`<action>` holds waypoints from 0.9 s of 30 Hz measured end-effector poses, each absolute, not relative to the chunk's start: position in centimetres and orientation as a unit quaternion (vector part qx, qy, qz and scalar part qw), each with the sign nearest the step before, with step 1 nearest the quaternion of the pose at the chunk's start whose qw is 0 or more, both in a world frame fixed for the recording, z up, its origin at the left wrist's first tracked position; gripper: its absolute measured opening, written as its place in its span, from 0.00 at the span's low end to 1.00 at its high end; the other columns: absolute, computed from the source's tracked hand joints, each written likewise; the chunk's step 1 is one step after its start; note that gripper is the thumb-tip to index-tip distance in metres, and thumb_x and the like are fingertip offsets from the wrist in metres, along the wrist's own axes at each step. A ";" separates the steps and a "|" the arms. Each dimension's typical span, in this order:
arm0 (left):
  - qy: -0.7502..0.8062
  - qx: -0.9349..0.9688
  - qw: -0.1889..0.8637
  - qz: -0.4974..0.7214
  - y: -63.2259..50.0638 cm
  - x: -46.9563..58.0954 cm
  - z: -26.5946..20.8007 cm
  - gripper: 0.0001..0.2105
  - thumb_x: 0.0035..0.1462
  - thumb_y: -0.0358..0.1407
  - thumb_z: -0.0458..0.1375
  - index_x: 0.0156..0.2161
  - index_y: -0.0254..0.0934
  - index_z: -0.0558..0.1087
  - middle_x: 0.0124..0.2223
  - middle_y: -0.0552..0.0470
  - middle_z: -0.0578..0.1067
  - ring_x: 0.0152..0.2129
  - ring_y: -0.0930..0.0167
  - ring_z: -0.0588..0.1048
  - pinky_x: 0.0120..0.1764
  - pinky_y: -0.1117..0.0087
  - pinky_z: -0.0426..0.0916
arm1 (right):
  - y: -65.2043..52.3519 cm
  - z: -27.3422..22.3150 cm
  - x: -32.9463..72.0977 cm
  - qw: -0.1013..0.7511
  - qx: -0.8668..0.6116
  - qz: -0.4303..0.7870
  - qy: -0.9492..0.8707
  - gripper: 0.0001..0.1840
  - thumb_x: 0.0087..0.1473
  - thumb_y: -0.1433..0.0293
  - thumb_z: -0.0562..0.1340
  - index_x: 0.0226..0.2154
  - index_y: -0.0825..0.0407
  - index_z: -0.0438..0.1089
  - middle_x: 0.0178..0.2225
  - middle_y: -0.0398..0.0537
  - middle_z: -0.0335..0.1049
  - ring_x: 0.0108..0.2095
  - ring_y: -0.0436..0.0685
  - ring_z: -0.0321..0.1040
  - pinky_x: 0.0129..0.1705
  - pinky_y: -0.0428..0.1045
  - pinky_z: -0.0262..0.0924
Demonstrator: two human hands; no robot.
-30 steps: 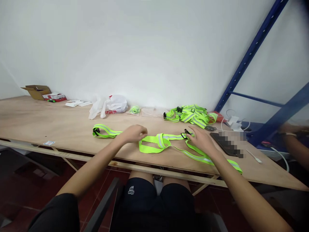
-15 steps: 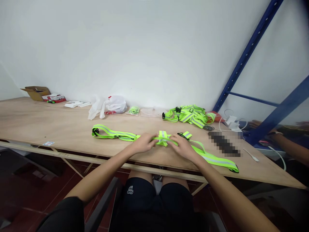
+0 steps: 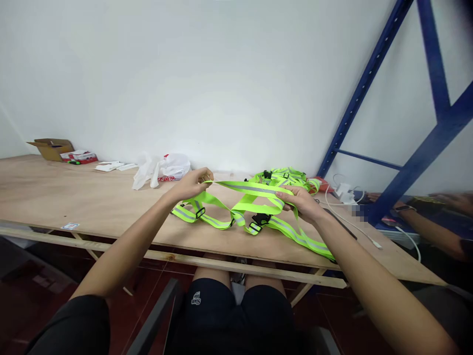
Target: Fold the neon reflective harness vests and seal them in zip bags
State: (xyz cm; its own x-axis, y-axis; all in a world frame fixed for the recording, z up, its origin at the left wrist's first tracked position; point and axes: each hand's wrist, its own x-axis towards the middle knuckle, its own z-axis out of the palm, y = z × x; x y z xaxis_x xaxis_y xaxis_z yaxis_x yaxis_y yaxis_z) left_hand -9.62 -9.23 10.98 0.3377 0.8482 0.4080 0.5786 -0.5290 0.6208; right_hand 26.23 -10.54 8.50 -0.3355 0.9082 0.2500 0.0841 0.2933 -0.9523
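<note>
A neon-yellow reflective strap harness (image 3: pixel 247 187) with a grey stripe is stretched between my hands above the table. My left hand (image 3: pixel 194 185) pinches one end of the raised length. My right hand (image 3: pixel 297 201) grips the other end, thumb on top. Below the raised part, more strap hangs in loops and rests on the wood, with black slider buckles and a black clip (image 3: pixel 261 219) near the middle. One strap length runs right, under my right forearm, to the table's front edge.
Behind my right hand lies a heap of similar straps (image 3: pixel 291 173). A white plastic bag (image 3: pixel 173 166), folded white papers (image 3: pixel 111 166) and an open cardboard box (image 3: pixel 51 149) line the wall leftward. A white cable (image 3: pixel 354 227), a blue metal frame (image 3: pixel 354 103) and another person's hand (image 3: pixel 401 206) are at right.
Both hands have risen from the tabletop and moved apart, lifting the strap harness. Its left end has been drawn rightward and now hangs in loops. The view has shifted slightly.
</note>
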 end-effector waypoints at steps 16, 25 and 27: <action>0.339 0.612 0.582 0.415 -7.8 -9.7 10.0 0.18 0.47 0.38 0.68 0.41 0.38 0.68 0.28 0.54 0.76 0.25 0.69 0.76 0.30 0.71 0.69 | -10.9 8.6 25.1 0.500 -0.338 0.495 -0.625 0.25 0.44 0.50 0.72 0.35 0.49 0.68 0.23 0.41 0.72 0.29 0.57 0.75 0.39 0.53 0.70; 0.332 0.699 0.549 0.316 -7.5 -10.4 10.8 0.19 0.55 0.51 0.64 0.40 0.40 0.66 0.12 0.68 0.53 0.07 0.81 0.47 0.15 0.79 0.42 | -10.8 8.4 26.4 0.425 -0.428 0.397 -0.692 0.25 0.47 0.48 0.69 0.34 0.49 0.65 0.17 0.32 0.58 0.12 0.46 0.53 0.16 0.45 0.52; 0.374 0.767 0.463 0.239 -7.8 -10.8 11.6 0.22 0.52 0.50 0.66 0.44 0.39 0.67 0.15 0.65 0.58 0.10 0.79 0.54 0.16 0.77 0.47 | -10.9 8.8 27.3 0.369 -0.484 0.247 -0.754 0.28 0.44 0.48 0.70 0.39 0.50 0.70 0.25 0.42 0.71 0.22 0.55 0.69 0.23 0.49 0.63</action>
